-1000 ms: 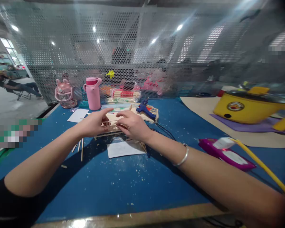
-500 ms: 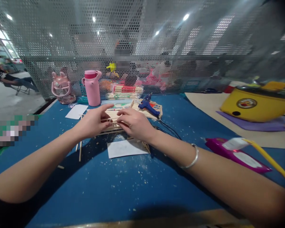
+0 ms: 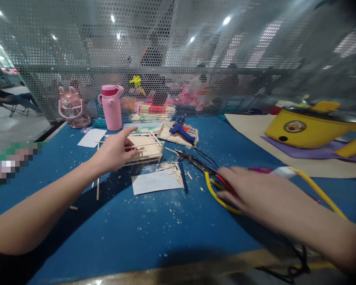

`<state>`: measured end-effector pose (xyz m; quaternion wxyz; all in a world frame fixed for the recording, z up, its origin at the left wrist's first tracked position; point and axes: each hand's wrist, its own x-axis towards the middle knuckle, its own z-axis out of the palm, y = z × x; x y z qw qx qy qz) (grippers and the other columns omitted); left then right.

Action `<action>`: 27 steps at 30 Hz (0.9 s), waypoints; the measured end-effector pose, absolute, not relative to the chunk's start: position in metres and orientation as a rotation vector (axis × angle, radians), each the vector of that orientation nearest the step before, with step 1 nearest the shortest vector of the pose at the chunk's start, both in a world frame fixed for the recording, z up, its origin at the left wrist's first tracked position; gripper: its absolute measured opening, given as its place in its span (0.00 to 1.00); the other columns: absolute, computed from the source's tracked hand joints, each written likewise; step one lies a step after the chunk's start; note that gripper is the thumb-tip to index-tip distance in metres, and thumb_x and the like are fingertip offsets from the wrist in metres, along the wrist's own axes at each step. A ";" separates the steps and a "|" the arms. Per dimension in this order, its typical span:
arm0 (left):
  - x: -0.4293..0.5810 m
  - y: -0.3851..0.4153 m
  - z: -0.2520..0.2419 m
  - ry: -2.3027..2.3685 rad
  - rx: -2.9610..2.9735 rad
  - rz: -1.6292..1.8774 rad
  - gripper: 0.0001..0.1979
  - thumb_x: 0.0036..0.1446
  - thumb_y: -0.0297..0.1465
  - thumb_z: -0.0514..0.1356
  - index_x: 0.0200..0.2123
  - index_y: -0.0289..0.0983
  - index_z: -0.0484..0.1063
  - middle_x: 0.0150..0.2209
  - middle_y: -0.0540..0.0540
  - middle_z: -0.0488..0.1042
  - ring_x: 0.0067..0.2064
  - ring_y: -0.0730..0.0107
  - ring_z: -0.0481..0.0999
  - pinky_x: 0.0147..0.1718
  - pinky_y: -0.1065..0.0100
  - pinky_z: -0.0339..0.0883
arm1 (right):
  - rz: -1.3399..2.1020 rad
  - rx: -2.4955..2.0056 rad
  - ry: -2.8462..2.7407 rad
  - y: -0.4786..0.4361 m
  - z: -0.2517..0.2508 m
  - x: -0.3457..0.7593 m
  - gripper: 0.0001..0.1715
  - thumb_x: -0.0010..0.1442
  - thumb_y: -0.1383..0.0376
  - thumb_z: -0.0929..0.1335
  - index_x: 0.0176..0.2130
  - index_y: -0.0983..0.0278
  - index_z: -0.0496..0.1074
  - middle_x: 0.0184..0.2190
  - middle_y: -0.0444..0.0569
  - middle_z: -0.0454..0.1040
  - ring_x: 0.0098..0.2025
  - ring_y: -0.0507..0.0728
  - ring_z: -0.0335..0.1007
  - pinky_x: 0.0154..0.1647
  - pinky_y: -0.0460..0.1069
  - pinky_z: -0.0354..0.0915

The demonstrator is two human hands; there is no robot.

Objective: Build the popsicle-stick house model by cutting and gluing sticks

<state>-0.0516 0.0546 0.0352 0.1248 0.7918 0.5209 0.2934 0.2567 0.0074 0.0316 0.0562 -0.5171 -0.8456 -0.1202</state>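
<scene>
My left hand [image 3: 114, 152] is at the left end of a small frame built of thin wooden sticks [image 3: 148, 146]. Its thumb and curled fingers pinch the frame's near side, while the index finger points out above. Farther right, my right hand [image 3: 240, 188], smeared by motion, closes round the handles of scissors [image 3: 212, 188] with yellow and red on the grips. Their dark blades point left toward the frame. Part of the grip is hidden by the hand. A slim blue tool [image 3: 183, 176] lies beside short stick pieces [image 3: 173, 170] and a white card [image 3: 156, 183].
Behind the frame, a blue glue gun [image 3: 182, 132] rests on another stick construction [image 3: 166, 134]. A pink bottle [image 3: 112, 111] and a clear pink-topped jug [image 3: 72, 109] stand back left. A yellow pot [image 3: 308, 128] sits right. Perforated metal sheeting [image 3: 106, 51] rises behind the blue table [image 3: 121, 237].
My right hand has left the stick frame and swung right and nearer, onto the scissors. My left hand stays at the frame. The view has shifted slightly.
</scene>
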 end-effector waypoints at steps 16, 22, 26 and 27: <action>-0.054 0.056 0.032 1.535 2.315 0.849 0.30 0.47 0.31 0.56 0.55 0.34 0.55 0.29 0.46 0.74 0.30 0.70 0.72 0.27 0.70 0.61 | -0.214 -1.761 -2.556 0.022 0.021 0.256 0.06 0.49 0.62 0.64 0.26 0.60 0.68 0.16 0.48 0.68 0.16 0.55 0.62 0.16 0.48 0.48; -0.054 0.057 0.032 1.541 2.306 0.824 0.29 0.48 0.31 0.56 0.55 0.35 0.54 0.30 0.46 0.74 0.31 0.69 0.72 0.29 0.69 0.62 | -0.345 -1.255 -2.581 0.042 0.052 0.170 0.10 0.53 0.62 0.62 0.30 0.60 0.72 0.27 0.47 0.74 0.29 0.54 0.67 0.25 0.47 0.55; -0.052 0.056 0.034 1.541 2.311 0.804 0.29 0.48 0.30 0.56 0.55 0.34 0.53 0.29 0.47 0.74 0.30 0.70 0.72 0.29 0.69 0.62 | -0.315 -1.157 -2.625 0.062 0.047 0.139 0.10 0.53 0.64 0.63 0.30 0.61 0.74 0.24 0.48 0.74 0.28 0.54 0.67 0.27 0.47 0.55; -0.052 0.055 0.035 1.544 2.305 0.803 0.29 0.48 0.30 0.56 0.55 0.34 0.53 0.29 0.47 0.74 0.30 0.70 0.72 0.29 0.70 0.62 | -0.298 -1.147 -2.625 0.066 0.045 0.137 0.11 0.53 0.64 0.63 0.31 0.62 0.74 0.24 0.48 0.74 0.28 0.54 0.67 0.27 0.47 0.56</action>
